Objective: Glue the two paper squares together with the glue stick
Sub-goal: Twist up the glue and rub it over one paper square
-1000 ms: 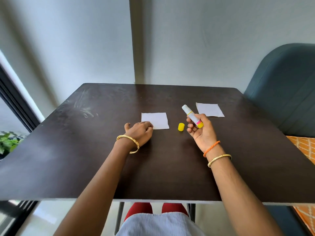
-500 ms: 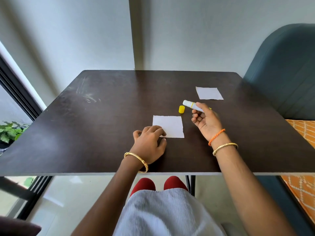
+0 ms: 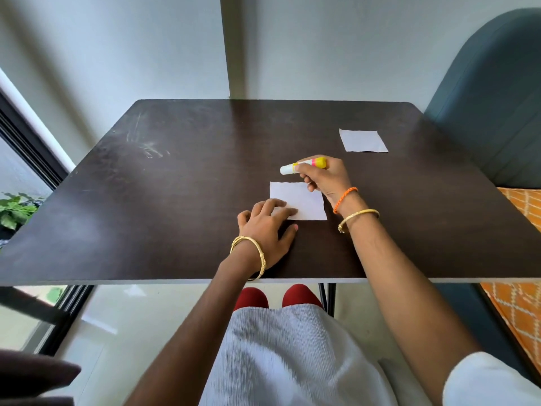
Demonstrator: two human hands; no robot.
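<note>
Dark wooden table (image 3: 181, 200): two white paper squares, one glue stick.
Near square (image 3: 304, 200) pressed by flat left hand (image 3: 265, 227); far-right square (image 3: 363, 140) apart; right hand (image 3: 326, 180) grips uncapped white-and-yellow glue stick (image 3: 304, 165) above near square.

My right hand (image 3: 325, 180) wraps the middle of the glue stick (image 3: 304, 165), so I see only its white tip and yellow end. I can't tell whether that tip touches the near paper square (image 3: 304, 202); my left hand (image 3: 265, 227) covers the square's lower left corner. The glue cap is nowhere I can see. The blue chair (image 3: 494, 92) and orange cloth (image 3: 524, 294) run off the right edge, the plant (image 3: 16, 209) off the left. A dark blurred shape (image 3: 32, 376) fills the bottom left corner; I can't identify it.
</note>
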